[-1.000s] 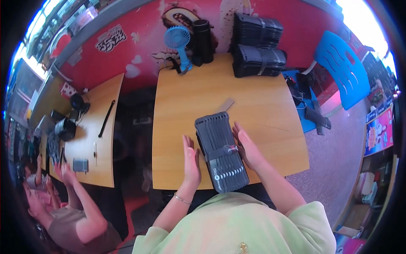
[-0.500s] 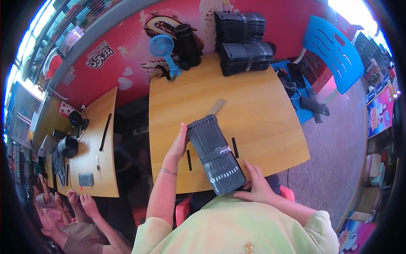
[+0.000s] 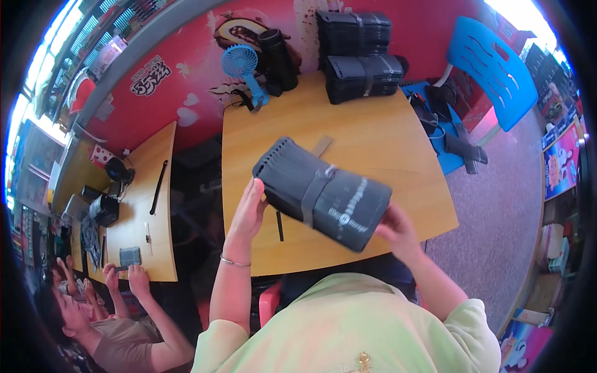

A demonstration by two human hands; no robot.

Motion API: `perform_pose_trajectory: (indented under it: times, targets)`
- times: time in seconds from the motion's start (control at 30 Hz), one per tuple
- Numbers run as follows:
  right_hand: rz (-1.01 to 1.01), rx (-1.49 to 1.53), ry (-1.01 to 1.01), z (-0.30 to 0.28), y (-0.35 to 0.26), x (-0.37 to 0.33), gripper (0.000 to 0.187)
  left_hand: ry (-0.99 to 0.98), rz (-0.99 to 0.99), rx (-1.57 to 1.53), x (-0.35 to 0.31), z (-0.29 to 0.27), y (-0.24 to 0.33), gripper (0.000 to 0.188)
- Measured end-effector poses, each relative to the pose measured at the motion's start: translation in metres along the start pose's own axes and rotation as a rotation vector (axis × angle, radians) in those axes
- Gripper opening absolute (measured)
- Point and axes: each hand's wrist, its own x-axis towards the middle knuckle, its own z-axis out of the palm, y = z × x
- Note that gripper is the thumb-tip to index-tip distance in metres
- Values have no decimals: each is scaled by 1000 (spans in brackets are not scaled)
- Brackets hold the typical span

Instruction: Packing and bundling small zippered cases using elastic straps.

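Note:
A thick bundle of flat black pieces, bound round the middle by a dark band (image 3: 316, 186), is lifted and tilted above the wooden table. White print and a row of pale marks run along its right part; what kind of pieces these are I cannot make out. My left hand (image 3: 250, 205) grips the bundle (image 3: 283, 168) at its left end, the thumb along the near side. At the other end my right hand (image 3: 399, 231) holds its lower right corner, with the fingertips hidden behind it. A narrow black strip (image 3: 280, 226) lies on the table below the bundle.
A brown flat strip (image 3: 323, 147) lies behind the bundle. At the table's back stand a blue fan (image 3: 240, 62), a black bottle (image 3: 278, 59) and stacked black bundles (image 3: 364, 78). A blue chair (image 3: 494, 71) is far right. Another person's hands (image 3: 127, 280) work at the left table.
The bundle has been raised from the tabletop and swung from nearly upright to lying crosswise. My right hand has moved up and right, from beside its near end onto it.

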Motion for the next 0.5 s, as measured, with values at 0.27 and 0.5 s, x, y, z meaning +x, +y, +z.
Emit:
perform_pose_trajectory:
  times: [0.27,0.5]
  targets:
    - [-25,-150,298,-69,-16,15,47,65,26,-125,8,73,-32,56]
    - [104,138,346,-86,21,-2,61,78,-92,4,3,83,-51,58]
